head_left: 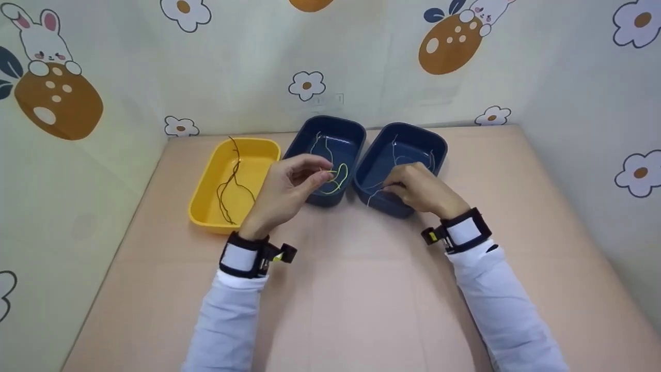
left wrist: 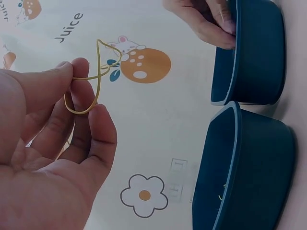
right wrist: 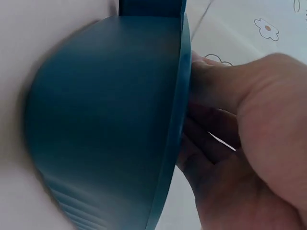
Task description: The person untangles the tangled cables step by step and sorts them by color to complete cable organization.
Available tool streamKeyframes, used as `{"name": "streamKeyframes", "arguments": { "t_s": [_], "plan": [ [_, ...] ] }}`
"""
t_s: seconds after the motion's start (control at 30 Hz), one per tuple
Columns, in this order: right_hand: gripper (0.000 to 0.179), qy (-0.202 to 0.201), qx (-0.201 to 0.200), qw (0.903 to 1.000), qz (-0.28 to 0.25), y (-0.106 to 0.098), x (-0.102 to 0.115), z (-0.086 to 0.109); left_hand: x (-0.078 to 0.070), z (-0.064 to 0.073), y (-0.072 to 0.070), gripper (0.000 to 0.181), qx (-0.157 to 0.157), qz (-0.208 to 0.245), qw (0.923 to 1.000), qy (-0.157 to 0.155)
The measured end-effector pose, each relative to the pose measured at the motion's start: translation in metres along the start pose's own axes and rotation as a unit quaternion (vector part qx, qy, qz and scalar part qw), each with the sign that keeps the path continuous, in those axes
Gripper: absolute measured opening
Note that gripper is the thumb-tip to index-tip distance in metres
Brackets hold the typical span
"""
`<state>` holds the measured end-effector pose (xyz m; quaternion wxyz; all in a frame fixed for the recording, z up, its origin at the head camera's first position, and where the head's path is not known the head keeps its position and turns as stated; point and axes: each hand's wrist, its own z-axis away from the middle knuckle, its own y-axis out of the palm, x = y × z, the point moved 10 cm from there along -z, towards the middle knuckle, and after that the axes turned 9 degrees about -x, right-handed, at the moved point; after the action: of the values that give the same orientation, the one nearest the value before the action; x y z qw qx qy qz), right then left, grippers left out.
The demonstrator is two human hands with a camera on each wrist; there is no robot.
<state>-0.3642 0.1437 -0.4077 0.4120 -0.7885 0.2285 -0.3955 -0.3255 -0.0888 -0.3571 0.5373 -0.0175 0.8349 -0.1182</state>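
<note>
Over the middle blue bin [head_left: 356,135], my left hand [head_left: 289,188] pinches a looped yellow string [left wrist: 99,72] between thumb and index finger. The other fingers curl loosely below it. My right hand [head_left: 421,188] reaches down into the right blue bin [head_left: 439,147], its bent fingers at a thin white string [head_left: 374,195] that runs out from the fingertips over the near rim. In the right wrist view the bin's wall hides those fingertips. More thin pale strings lie in this bin and in the middle one.
A yellow bin [head_left: 199,212] with dark strings [head_left: 236,170] in it stands at the left, close to my left forearm. All the bins stand near the back of the pinkish table [head_left: 351,310]. Patterned walls [head_left: 248,77] close it in behind and at both sides.
</note>
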Motion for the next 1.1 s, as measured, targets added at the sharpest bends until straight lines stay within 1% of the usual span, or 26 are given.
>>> {"name": "streamKeyframes", "arguments": {
  "t_s": [0.1, 0.17, 0.23, 0.33, 0.43, 0.5, 0.57, 0.67, 0.77, 0.83, 0.87, 0.93, 1.0, 1.1],
  "plan": [
    [0.012, 0.016, -0.04, 0.9988, 0.022, -0.009, -0.004, -0.002, -0.001, -0.001, 0.0, 0.017, 0.0, -0.001, 1.0, 0.002],
    [0.012, 0.036, -0.056, 0.9971, 0.037, -0.011, -0.008, -0.002, -0.002, -0.001, 0.001, 0.017, 0.001, -0.003, 1.0, 0.003],
    [0.013, 0.057, -0.056, 0.9953, 0.053, -0.011, -0.011, -0.001, -0.002, 0.0, 0.001, 0.017, 0.001, -0.003, 1.0, 0.003],
    [0.014, 0.073, -0.032, 0.9948, 0.064, -0.004, -0.014, 0.001, -0.001, 0.0, 0.003, 0.018, 0.002, -0.006, 1.0, 0.003],
    [0.013, 0.064, -0.003, 0.9963, 0.057, 0.003, -0.012, 0.002, 0.0, 0.001, 0.005, 0.02, 0.006, -0.014, 0.9999, 0.002],
    [0.012, 0.052, 0.002, 0.9976, 0.046, 0.002, -0.01, 0.002, 0.0, 0.002, 0.008, 0.021, 0.01, -0.018, 0.9998, 0.002],
    [0.012, 0.038, -0.005, 0.9985, 0.039, -0.001, -0.006, 0.002, 0.001, 0.002, 0.01, 0.022, 0.013, -0.019, 0.9997, 0.002],
    [0.014, 0.025, -0.032, 0.9988, 0.027, -0.011, 0.0, 0.001, 0.001, 0.002, 0.015, 0.022, 0.02, -0.013, 0.9997, 0.003],
    [0.016, 0.026, -0.05, 0.9982, -0.021, -0.018, 0.01, 0.0, 0.002, 0.002, 0.019, 0.022, 0.027, -0.008, 0.9996, 0.001],
    [0.016, 0.027, -0.053, 0.9951, -0.078, -0.02, 0.019, -0.001, 0.002, 0.002, 0.021, 0.022, 0.03, -0.007, 0.9995, -0.002],
    [0.017, 0.029, -0.051, 0.9918, -0.113, -0.021, 0.024, -0.001, 0.003, 0.002, 0.022, 0.021, 0.031, -0.007, 0.9995, -0.003],
    [0.02, 0.032, -0.046, 0.981, -0.186, -0.02, 0.035, -0.002, 0.003, 0.003, 0.024, 0.021, 0.035, -0.007, 0.9994, -0.001],
    [0.024, 0.043, -0.039, 0.9665, -0.25, -0.018, 0.042, -0.003, 0.003, 0.003, 0.027, 0.021, 0.043, -0.001, 0.9991, 0.002],
    [0.029, 0.067, -0.03, 0.9473, -0.312, -0.013, 0.046, -0.003, 0.003, 0.004, 0.033, 0.021, 0.055, 0.009, 0.9984, 0.007]
  ]
}}
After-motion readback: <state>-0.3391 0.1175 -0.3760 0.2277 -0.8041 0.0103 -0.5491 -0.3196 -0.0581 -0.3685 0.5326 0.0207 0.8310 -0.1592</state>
